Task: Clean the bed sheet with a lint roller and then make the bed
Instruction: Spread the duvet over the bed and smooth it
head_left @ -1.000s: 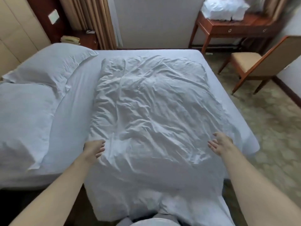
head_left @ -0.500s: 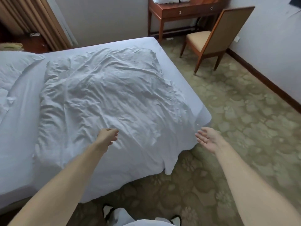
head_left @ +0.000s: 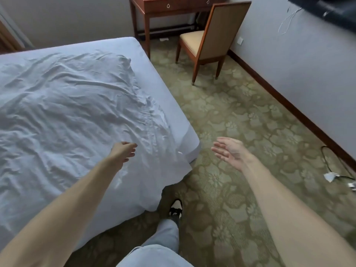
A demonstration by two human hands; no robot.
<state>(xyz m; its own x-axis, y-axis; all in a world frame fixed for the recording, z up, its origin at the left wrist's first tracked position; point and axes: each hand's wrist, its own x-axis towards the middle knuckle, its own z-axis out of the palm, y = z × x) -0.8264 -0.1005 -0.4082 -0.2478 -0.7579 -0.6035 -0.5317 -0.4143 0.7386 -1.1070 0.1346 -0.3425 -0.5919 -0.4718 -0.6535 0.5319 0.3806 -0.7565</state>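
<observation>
A wrinkled white duvet (head_left: 63, 112) lies spread over the bed, its corner hanging off the near right corner of the mattress. The white fitted bed sheet (head_left: 159, 81) shows along the bed's right edge. My left hand (head_left: 124, 151) reaches over the duvet near that corner, fingers loosely curled, holding nothing. My right hand (head_left: 230, 151) hovers over the carpet to the right of the bed, palm up, fingers relaxed and empty. No lint roller is in view.
A wooden chair (head_left: 210, 39) with a tan seat stands by a wooden desk (head_left: 169, 6) at the back. Patterned green carpet (head_left: 240, 116) covers the floor. Cables and a white plug (head_left: 331, 176) lie by the right wall. My leg and shoe (head_left: 175, 209) are beside the bed.
The view has swung right, from the foot of the bed toward its right corner. Both hands have come off the duvet; the right hand now hangs over the carpet.
</observation>
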